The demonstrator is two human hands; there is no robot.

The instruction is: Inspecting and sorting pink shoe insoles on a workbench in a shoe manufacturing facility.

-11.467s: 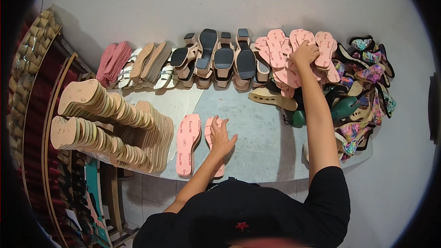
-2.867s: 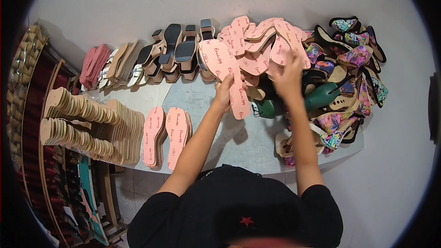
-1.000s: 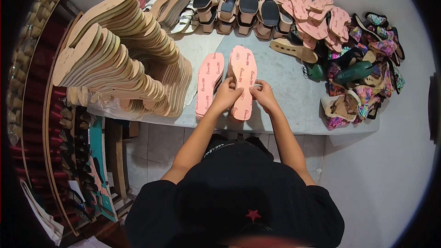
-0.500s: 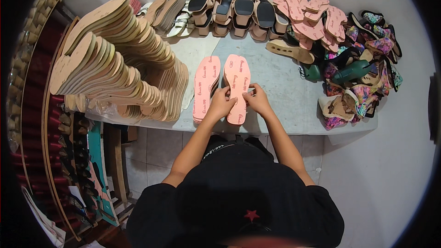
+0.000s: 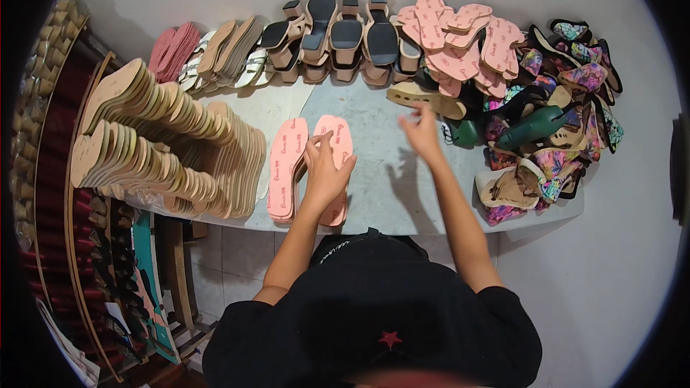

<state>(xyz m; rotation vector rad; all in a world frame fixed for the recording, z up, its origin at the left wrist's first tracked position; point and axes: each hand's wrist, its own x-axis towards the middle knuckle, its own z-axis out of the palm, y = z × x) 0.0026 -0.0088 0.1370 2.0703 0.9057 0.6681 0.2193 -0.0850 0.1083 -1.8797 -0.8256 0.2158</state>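
Note:
Two small stacks of pink printed insoles lie side by side before me, a left stack (image 5: 286,172) and a right stack (image 5: 333,129). My left hand (image 5: 325,178) rests on the right stack, fingers and thumb spread over its top insole. Above the table, my right hand (image 5: 422,135) is raised with nothing in it, its fingers apart. Just beyond it lies a beige sole (image 5: 438,103) with holes. Farther back is a loose heap of pink insoles (image 5: 460,61).
Tall stacks of beige insole boards (image 5: 241,165) stand at the left. Upturned block-heeled sandals (image 5: 346,36) line the back, beside dark pink insoles (image 5: 175,50). Patterned shoe uppers (image 5: 560,158) and a green shoe last (image 5: 533,128) crowd the right. The table's front edge (image 5: 402,230) is near my waist.
My right hand has let go of the insole and moved right and away from me. My left hand has spread over that insole's upper part. The view has shifted slightly.

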